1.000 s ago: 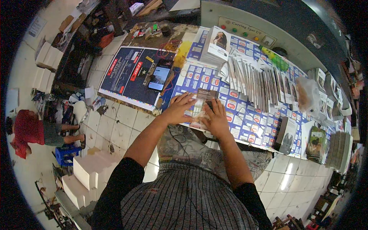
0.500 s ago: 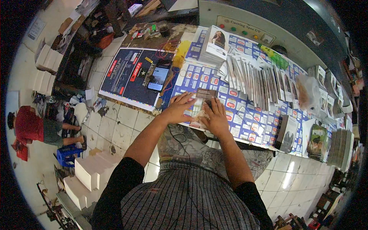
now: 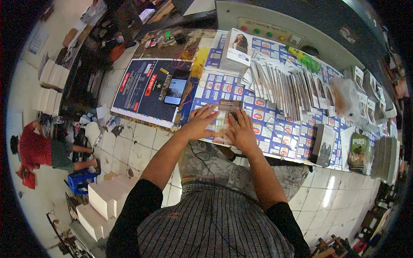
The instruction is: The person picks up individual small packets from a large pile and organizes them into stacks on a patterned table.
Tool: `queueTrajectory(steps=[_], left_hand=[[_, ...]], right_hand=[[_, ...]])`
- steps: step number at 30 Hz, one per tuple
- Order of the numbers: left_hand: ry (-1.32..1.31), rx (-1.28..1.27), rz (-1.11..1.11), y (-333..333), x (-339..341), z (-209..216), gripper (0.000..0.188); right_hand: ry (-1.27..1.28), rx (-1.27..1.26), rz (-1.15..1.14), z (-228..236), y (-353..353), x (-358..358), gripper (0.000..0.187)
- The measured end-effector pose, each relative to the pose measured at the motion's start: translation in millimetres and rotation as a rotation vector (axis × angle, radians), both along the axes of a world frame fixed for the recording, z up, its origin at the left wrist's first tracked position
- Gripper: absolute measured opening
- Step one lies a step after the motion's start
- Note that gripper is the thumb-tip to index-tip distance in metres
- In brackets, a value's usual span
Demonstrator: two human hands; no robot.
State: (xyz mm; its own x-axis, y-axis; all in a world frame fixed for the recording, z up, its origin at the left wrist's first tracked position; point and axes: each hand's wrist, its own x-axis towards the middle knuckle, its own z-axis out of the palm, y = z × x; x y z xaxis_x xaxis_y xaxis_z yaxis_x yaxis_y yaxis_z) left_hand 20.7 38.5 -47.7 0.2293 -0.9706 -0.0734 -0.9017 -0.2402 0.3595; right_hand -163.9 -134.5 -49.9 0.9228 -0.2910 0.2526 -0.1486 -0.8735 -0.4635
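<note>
A printed brown-and-white packet or folded card [image 3: 229,105] lies at the table's near edge, between my hands. My left hand [image 3: 198,124] rests on its left side, fingers stretched out and slightly apart. On the other side, my right hand [image 3: 241,131] lies flat with its fingers spread over the packet's right part. Both palms partly cover it, so its full shape is hidden. Beneath is a blue sheet [image 3: 260,142] printed with small red and white labels. To the left of my hands, a phone [image 3: 175,90] with a lit screen rests on a dark printed sheet [image 3: 140,92].
A tall stack of printed packets [image 3: 235,53] stands behind my hands. Rightward runs a fanned row of packets [image 3: 279,88], then a clear plastic bag [image 3: 342,101]. A dark box [image 3: 323,145] sits near the front edge. At far left, a person [image 3: 38,146] is near a blue stool [image 3: 80,181].
My hands keep nearly the same pose on the packet. The whole view has shifted slightly, and the person at far left has changed arm position a little.
</note>
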Motion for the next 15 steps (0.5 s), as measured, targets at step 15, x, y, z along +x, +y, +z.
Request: queueTrajectory(steps=[15], left_hand=[[-0.142, 0.259, -0.077, -32, -10, 46, 0.093]], right_hand=[[0.165, 0.16, -0.457, 19, -61, -99, 0.06]])
